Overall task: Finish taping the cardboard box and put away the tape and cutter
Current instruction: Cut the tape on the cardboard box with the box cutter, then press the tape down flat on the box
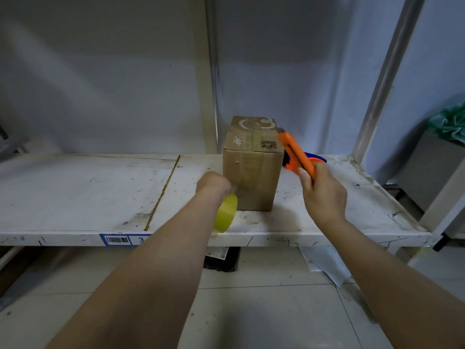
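Both arms were extended: the left hand (213, 183) gripped yellow tape (225, 213) against the cardboard box (253, 170); the right hand (323, 193) clasped an orange cutter (297, 154).

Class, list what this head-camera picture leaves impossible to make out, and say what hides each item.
- Left hand fingers: turned away behind the hand, against the cardboard box.
- Tape roll core: covered by the wrist.
- Cutter blade: too small.
- QR code: too small.

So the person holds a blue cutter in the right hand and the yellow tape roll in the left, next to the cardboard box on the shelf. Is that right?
Not quite: the cutter in the right hand is orange, not blue, as the head view shows. The rest holds: the left hand has the yellow tape roll beside the cardboard box on the shelf.
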Motion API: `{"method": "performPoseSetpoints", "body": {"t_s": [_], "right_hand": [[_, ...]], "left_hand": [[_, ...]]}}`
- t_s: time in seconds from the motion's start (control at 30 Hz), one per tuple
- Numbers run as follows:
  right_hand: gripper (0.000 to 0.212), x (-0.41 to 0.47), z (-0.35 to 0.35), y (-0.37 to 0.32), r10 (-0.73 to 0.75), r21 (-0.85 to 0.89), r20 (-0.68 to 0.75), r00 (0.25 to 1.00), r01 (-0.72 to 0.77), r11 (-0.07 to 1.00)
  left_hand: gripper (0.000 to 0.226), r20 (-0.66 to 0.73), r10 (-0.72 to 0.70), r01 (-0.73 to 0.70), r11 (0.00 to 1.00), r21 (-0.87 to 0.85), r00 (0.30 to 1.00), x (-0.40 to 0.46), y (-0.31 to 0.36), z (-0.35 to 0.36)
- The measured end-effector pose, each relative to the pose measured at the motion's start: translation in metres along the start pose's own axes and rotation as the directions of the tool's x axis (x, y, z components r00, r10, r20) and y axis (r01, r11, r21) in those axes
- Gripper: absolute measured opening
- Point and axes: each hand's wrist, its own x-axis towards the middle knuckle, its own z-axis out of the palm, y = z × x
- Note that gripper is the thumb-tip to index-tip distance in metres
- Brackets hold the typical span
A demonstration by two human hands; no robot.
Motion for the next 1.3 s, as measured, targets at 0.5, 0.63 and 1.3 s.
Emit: {"method": "performPoseSetpoints", "body": {"t_s": [0.5,0.63,1.3], "right_hand": [[0.032,-0.007,0.080,0.011,0.646,-0.236,0.379,0.662,-0.606,0.759],[0.034,-0.009,0.084,0.014,0.684,-0.344,0.329,0.651,-0.592,0.729],[0.041,0.017,0.044,-0.042,0.125,0.144,-0.104,0.987,-0.110,0.984]], "left_hand": [[0.028,-0.088,0.217,-0.113,0.765,0.635,0.972,0.026,-0.049,0.021],[0.029,-0.067,0.229,-0.122,0.719,0.684,0.971,0.030,-0.052,0.024],[0.036,-0.489,0.495,-0.353,0.865,0.357,0.718,0.006,-0.013,-0.001]]}}
